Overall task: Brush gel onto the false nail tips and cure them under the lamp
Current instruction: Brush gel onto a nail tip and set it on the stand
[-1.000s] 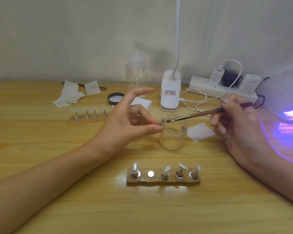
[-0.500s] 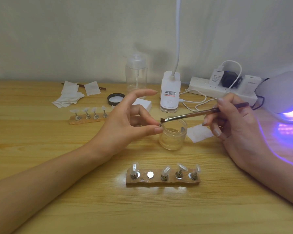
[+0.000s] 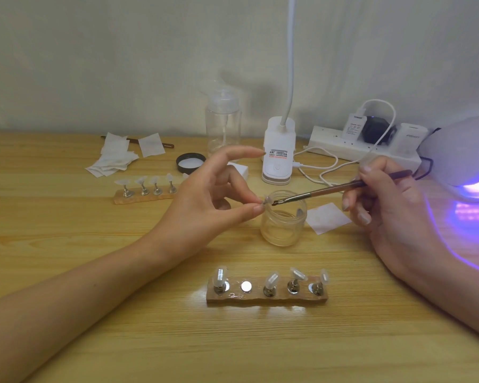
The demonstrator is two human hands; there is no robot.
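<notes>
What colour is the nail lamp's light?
Violet-purple, from the nail lamp, seen in the head view.

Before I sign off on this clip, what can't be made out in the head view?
Head view, nail tip pinched by the left hand: too small and clear to show any gel from the brush in the right hand.
Head view, curing lamp: cut off by the right edge; violet glare hides its inside.
Head view, far holder strip: right end behind the left hand.
Head view, jar: contents unreadable through clear glass.

jar (image 3: pixel 284 222) behind holder (image 3: pixel 267 293), lamp (image 3: pixel 465 158) right
</notes>
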